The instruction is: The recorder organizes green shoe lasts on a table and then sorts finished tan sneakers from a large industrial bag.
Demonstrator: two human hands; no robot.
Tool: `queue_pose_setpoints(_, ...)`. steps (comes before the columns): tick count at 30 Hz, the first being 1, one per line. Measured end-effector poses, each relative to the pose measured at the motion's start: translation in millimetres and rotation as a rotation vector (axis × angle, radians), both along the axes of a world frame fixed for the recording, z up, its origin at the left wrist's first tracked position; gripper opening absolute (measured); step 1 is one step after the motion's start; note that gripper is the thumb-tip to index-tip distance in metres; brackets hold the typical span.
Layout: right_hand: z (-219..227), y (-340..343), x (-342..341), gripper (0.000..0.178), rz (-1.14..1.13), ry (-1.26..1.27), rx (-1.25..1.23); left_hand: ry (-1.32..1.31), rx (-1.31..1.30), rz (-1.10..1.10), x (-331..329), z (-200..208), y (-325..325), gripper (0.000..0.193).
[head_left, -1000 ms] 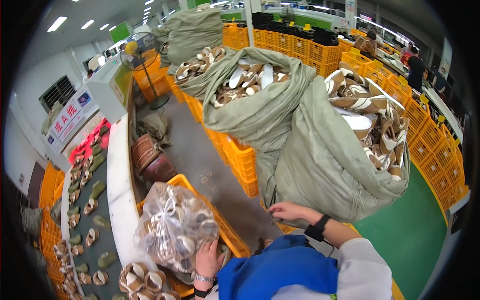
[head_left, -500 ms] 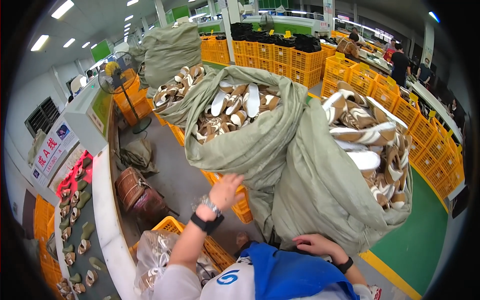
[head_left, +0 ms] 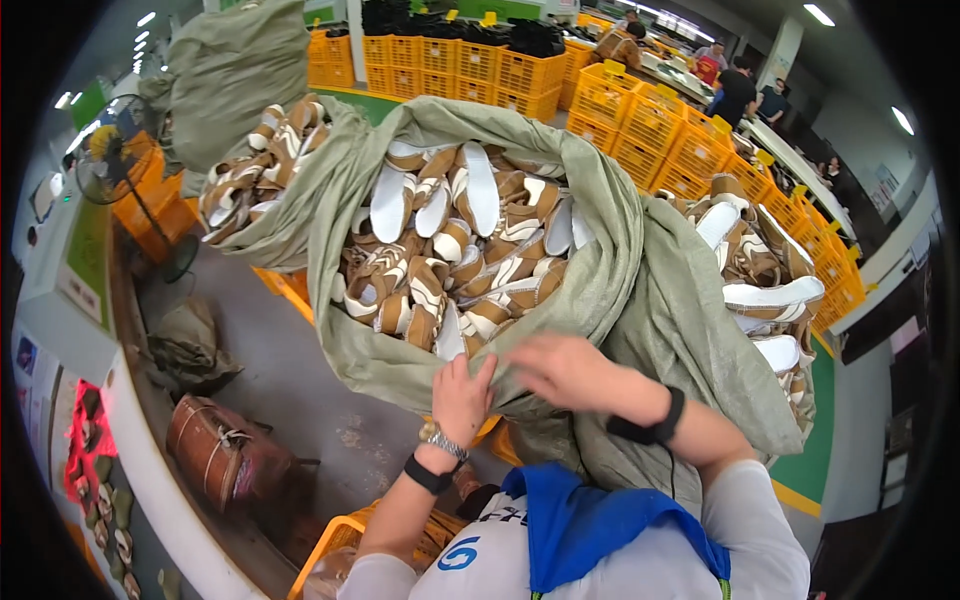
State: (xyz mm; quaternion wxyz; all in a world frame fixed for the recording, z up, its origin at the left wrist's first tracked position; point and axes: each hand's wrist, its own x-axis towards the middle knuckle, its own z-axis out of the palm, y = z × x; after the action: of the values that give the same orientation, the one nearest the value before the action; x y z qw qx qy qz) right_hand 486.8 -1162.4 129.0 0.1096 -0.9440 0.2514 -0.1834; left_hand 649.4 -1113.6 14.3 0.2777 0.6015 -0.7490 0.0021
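Here, hands (head_left: 463, 402) (head_left: 565, 372) are at a wrinkled, round-mouthed fabric sack (head_left: 608, 250).

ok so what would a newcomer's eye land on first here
The wide-open green sack dominates the centre, heaped with brown-and-white shoe uppers. At its near edge are the left hand and the blurred right hand. Behind it, stacked orange crates line the background.

Floor (head_left: 270, 350) before me: grey, with pale scuffs. To my right I note a green strip (head_left: 805, 470) bordered by a yellow line (head_left: 795, 500). White-rimmed surface (head_left: 150, 480) along my left; standing fan (head_left: 103, 142) farther off. Far right: pale pillar (head_left: 783, 50), long workbench (head_left: 680, 80). Ceiling strip light (head_left: 818, 15) lit.
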Motion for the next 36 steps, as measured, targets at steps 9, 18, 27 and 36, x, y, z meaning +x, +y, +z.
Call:
queue_pose_setpoints(9, -85, -56, -25, 0.016, -0.443, 0.474, -0.067, 0.298, 0.316, -0.497, -10, -60, 12, 0.045)
queue_pose_setpoints(18, -61, -38, -21, 0.001, -0.306, 0.401, -0.123, 0.514, 0.182, -0.271, 81, 5, -70, 0.04)
queue_pose_setpoints(27, -93, -49, -12, 0.003, -0.41, 0.301, -0.116, 0.48, 0.347, 0.229, 107, -44, -105, 0.057)
queue_pose_setpoints(36, -71, -62, -3, 0.039, -0.49, 0.207, 0.095, 2.113, 0.573, -0.141, 207, 34, -114, 0.039)
